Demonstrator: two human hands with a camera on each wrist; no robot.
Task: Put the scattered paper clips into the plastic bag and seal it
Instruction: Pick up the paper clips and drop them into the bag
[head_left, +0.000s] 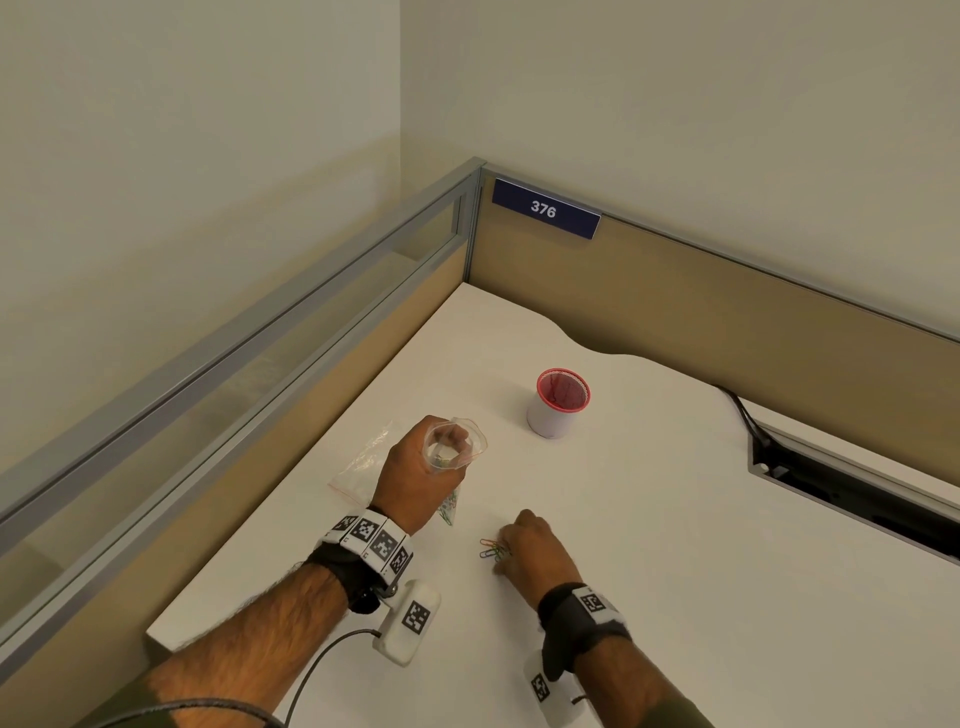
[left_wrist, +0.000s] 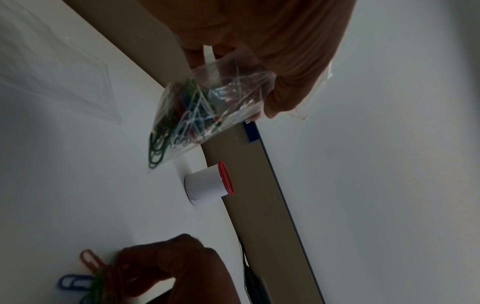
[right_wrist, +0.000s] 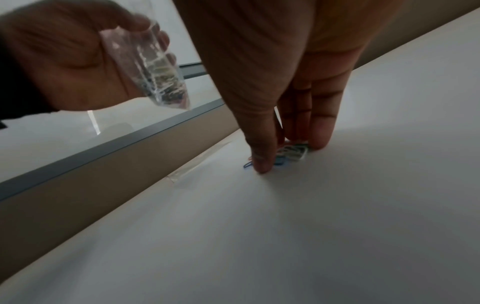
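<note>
The left hand holds the bag up over the tabletop, fingers curled round its open top. Many clips sit in the bag (green, blue, red). The right hand reaches down, thumb and fingers closing round a small pile of clips on the tabletop. 1 cup stands farther back, and a flat bag lies by the left hand.

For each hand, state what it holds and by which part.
Left hand grips the plastic bag near its open mouth. Right hand pinches loose paper clips on the desk.
</note>
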